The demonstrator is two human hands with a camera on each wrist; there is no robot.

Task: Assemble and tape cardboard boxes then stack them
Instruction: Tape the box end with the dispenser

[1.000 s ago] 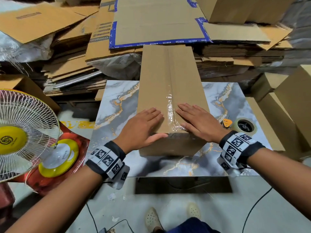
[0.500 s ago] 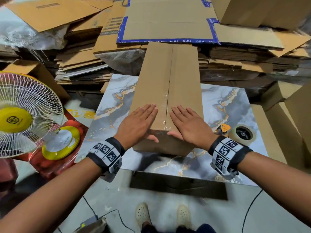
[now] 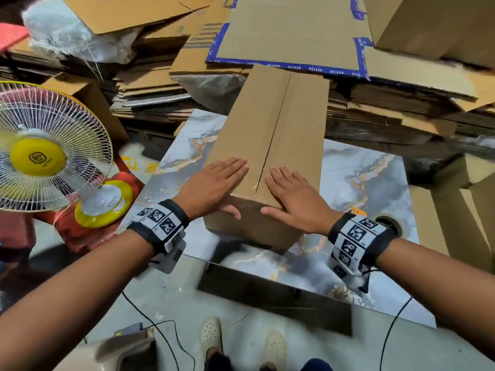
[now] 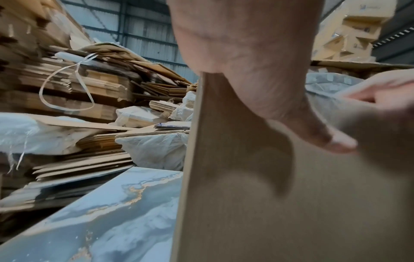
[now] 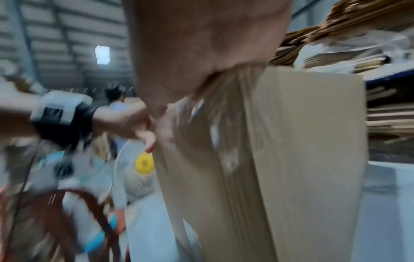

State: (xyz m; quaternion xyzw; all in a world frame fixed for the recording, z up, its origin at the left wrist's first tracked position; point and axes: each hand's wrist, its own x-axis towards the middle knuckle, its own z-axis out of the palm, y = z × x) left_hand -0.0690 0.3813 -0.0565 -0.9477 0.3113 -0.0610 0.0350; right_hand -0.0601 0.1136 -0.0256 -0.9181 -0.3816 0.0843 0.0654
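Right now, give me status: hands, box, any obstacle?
Left hand and right hand flat on box, beside taped seam. Box lies on marble table. Nothing blocking.

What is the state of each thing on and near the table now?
box: closed, lying on the table, clear tape along its seam
left hand: flat on the box top
right hand: flat on the box top
tape roll: lying on the table, unused
fan: upright beside the table

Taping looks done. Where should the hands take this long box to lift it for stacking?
Grip the cardboard box by its two long side walls, one hand from each side. It lies lengthwise away from the person, too long to span end to end. The left hand and right hand lie flat on top.
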